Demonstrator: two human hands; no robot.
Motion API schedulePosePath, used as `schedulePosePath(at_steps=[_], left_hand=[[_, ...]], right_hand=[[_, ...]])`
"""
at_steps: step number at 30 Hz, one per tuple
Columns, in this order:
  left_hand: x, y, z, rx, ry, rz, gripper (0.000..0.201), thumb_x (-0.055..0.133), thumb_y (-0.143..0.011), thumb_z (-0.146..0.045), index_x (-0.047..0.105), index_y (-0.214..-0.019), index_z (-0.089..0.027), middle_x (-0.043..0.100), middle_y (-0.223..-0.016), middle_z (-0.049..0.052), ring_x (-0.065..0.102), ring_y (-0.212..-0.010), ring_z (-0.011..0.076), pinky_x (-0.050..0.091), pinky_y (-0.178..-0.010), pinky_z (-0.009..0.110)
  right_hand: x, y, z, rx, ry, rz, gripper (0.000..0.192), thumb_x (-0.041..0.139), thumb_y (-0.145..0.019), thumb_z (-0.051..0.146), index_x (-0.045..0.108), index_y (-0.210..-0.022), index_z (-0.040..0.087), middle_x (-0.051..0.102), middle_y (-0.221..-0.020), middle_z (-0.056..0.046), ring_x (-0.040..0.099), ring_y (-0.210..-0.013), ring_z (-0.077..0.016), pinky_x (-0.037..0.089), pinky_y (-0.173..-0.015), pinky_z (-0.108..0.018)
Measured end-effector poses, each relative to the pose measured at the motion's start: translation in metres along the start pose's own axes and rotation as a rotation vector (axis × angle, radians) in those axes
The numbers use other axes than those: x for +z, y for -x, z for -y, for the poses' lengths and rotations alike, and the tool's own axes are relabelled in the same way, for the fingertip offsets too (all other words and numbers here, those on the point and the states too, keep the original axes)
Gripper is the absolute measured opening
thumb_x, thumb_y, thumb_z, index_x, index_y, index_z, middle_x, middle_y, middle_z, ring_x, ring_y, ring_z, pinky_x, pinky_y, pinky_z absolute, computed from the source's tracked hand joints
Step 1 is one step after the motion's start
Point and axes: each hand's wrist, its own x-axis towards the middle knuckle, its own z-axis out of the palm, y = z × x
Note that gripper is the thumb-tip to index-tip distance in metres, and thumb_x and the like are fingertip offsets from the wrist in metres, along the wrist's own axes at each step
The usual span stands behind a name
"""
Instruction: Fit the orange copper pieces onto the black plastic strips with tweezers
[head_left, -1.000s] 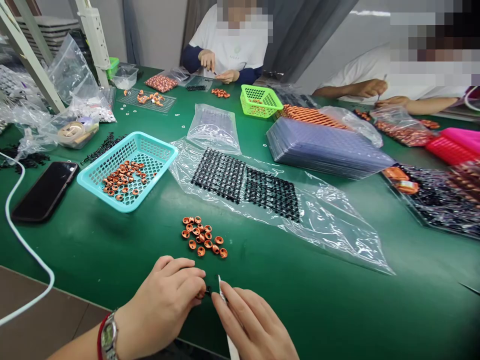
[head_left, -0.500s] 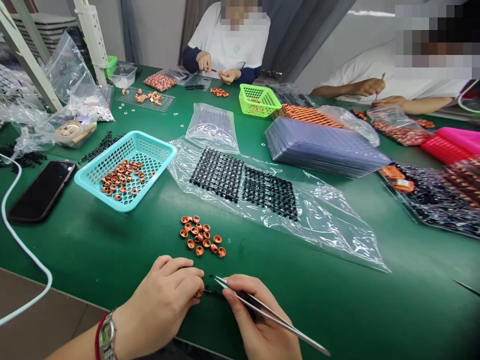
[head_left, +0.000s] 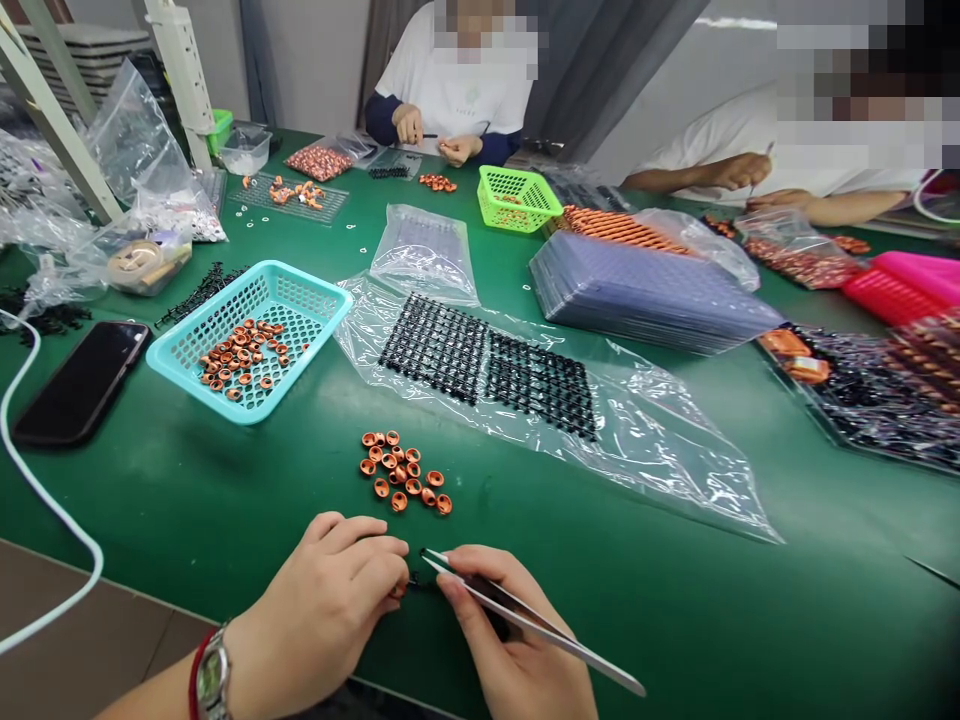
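Observation:
My right hand (head_left: 517, 635) is closed around metal tweezers (head_left: 555, 640), whose tips meet a tiny black piece (head_left: 423, 551) just right of my left fingertips. Curled on the near part of the table, my left hand (head_left: 330, 600) pinches a small copper-orange cup (head_left: 398, 592), mostly hidden by the fingers. A small black part (head_left: 415, 580) sticks out beside that cup, between the two hands; I cannot tell whether it is attached. Just beyond my hands lies a loose group of copper-orange cups (head_left: 400, 474) with holes in them.
A light-blue basket (head_left: 169, 357) with more cups stands left, near a phone (head_left: 82, 383) and a white cable (head_left: 67, 515). Black part grids (head_left: 435, 348) lie on a clear plastic bag (head_left: 667, 470). Stacked clear trays (head_left: 645, 290) stand behind. Two people work across the table.
The tweezers have shifted slightly left and their tips have come to the tiny black piece, the gap between them narrowing. My left hand stays in place.

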Motion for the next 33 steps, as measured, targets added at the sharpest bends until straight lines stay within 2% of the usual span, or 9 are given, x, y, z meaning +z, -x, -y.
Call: schedulePosePath(at_steps=[14,21,33], left_hand=[[0.000,-0.001,-0.001,0.008,-0.017,-0.024,0.018,0.054,-0.103,-0.004,0.058,-0.100,-0.021,0.081,-0.112,0.001,0.073,-0.108,0.0224,0.045,-0.091,0.035],[0.000,0.000,-0.001,-0.004,0.003,-0.015,0.019,0.056,-0.101,-0.002,0.057,-0.099,-0.021,0.081,-0.114,0.001,0.072,-0.110,0.0225,0.044,-0.093,0.034],[0.000,-0.001,-0.001,0.006,0.004,-0.042,0.019,0.056,-0.100,-0.002,0.057,-0.102,-0.021,0.080,-0.113,0.002,0.071,-0.108,0.0221,0.045,-0.093,0.034]], right_hand=[[0.002,0.002,-0.002,-0.023,0.034,-0.013,0.004,0.069,-0.100,0.029,0.071,-0.097,0.026,0.074,-0.086,0.000,0.073,-0.072,-0.0120,0.060,-0.064,-0.015],[-0.002,0.008,-0.010,0.025,0.060,0.055,0.003,0.070,-0.100,0.027,0.069,-0.102,0.029,0.075,-0.091,0.001,0.075,-0.079,-0.0125,0.061,-0.070,-0.016],[-0.001,0.007,-0.010,0.066,0.028,0.031,0.004,0.069,-0.100,0.029,0.071,-0.096,0.029,0.074,-0.086,0.003,0.074,-0.075,-0.0119,0.060,-0.070,-0.015]])
